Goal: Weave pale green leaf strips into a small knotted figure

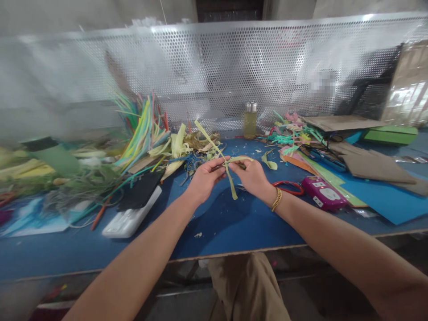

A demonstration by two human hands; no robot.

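Note:
Both my hands meet above the blue table (217, 223) and pinch a pale yellow-green strip (230, 180). My left hand (205, 178) is closed on the part of the strip that rises up and back to the left. My right hand (252, 176), with a gold bracelet at the wrist, is closed on a looped part of the strip. One free end hangs down between the hands toward the tabletop.
A pile of coloured strips (143, 129) and scraps lies at the left with a white case (130, 218). A small glass bottle (250, 120) stands by the perforated metal screen (234, 67). At the right are red-handled scissors (289, 187), a purple device (324, 192), cardboard and coloured sheets.

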